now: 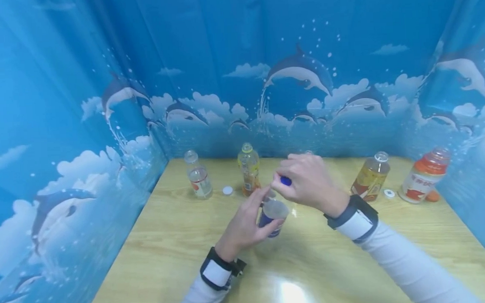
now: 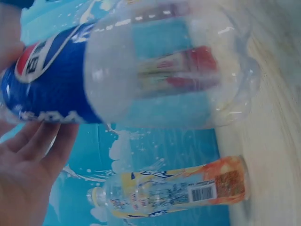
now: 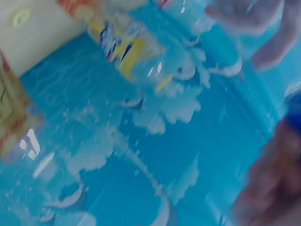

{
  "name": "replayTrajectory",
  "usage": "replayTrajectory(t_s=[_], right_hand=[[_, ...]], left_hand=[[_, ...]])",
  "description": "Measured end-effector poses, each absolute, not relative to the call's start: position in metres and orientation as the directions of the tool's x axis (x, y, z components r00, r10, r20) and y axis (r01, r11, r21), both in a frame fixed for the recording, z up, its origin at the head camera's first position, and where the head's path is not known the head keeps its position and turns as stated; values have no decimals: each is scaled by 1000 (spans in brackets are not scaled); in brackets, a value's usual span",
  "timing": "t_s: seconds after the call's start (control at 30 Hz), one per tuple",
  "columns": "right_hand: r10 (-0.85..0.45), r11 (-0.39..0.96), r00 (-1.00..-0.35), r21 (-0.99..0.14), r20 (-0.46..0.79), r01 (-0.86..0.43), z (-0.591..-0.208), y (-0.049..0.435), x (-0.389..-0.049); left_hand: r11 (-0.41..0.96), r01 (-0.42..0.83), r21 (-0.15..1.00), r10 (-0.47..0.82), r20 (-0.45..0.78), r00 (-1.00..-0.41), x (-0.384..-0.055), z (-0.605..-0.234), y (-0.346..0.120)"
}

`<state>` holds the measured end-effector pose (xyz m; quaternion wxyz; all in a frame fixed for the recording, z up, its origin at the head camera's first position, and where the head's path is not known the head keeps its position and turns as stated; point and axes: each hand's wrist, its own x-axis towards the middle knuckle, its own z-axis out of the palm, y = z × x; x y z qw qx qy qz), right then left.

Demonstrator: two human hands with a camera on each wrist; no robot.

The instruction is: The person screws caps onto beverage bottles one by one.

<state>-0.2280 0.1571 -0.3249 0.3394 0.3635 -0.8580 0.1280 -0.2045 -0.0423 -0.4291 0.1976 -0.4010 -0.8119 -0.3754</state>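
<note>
My left hand (image 1: 245,226) grips a clear plastic soda bottle (image 1: 275,209) with a blue label round its middle. In the left wrist view the bottle's label (image 2: 51,77) shows a red, white and blue emblem, and the lower part looks see-through with no dark drink in it. My right hand (image 1: 310,182) pinches a blue bottle cap (image 1: 286,181) just up and right of the bottle's neck, which the left fingers partly cover. The right wrist view is blurred; the blue cap (image 3: 294,110) shows at its right edge, by the curled fingers.
Behind stand uncapped bottles: a clear one (image 1: 200,182), a yellow-labelled one (image 1: 249,169), a gold-labelled one (image 1: 369,180) and a red-and-white one (image 1: 424,179). Another bottle's mouth (image 1: 309,152) peeks over my right hand. White caps (image 1: 227,190) and an orange cap (image 1: 433,196) lie nearby. Blue curtains (image 1: 221,44) enclose the table.
</note>
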Motion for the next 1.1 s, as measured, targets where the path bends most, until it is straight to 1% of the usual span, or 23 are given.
replayTrajectory(t_s=[0.1,0.17,0.23,0.3,0.37,0.43,0.5,0.57,0.67,0.77,0.83,0.93,1.0,1.1], right_hand=[[-409,812,-613,-37,676,-582,-330,149,-223],[-353,857,-667,-58,656,-512,-332,145,-220],[-341,875,-695,-57,633,-481,-334,145,-220],[-373,862,-703,-55,605,-505,-334,149,-221],[-448,813,-691,-65,567,-579,-332,157,-224],[-538,732,-664,-103,519,-674,-329,166,-226],[-623,634,-626,-165,468,-755,-325,173,-227],[-686,554,-585,-212,432,-805,-323,176,-227],[-729,477,-520,-214,445,-852,-322,175,-227],[-709,463,-474,-162,521,-871,-325,171,-226],[-674,482,-459,-127,578,-867,-326,169,-225],[-616,540,-459,-81,640,-838,-328,164,-223],[-580,587,-471,-60,665,-807,-328,161,-221],[-524,653,-510,-63,682,-755,-331,158,-218]], left_hand=[[458,815,357,493,660,-566,-205,-433,-36],[491,817,304,493,676,-548,-204,-435,-31],[515,806,292,487,674,-555,-203,-437,-29],[512,789,340,468,659,-588,-202,-438,-30],[460,769,443,468,615,-635,-202,-437,-34],[350,733,584,492,552,-674,-203,-435,-41],[223,691,688,543,501,-674,-204,-432,-47],[121,662,740,601,476,-642,-205,-430,-51],[37,663,748,658,481,-579,-206,-426,-54],[26,685,728,666,498,-555,-204,-423,-53],[61,705,707,652,507,-565,-203,-422,-51],[164,736,657,600,526,-603,-201,-420,-48],[232,747,624,562,541,-626,-200,-419,-47],[303,761,574,521,569,-636,-199,-418,-46]])
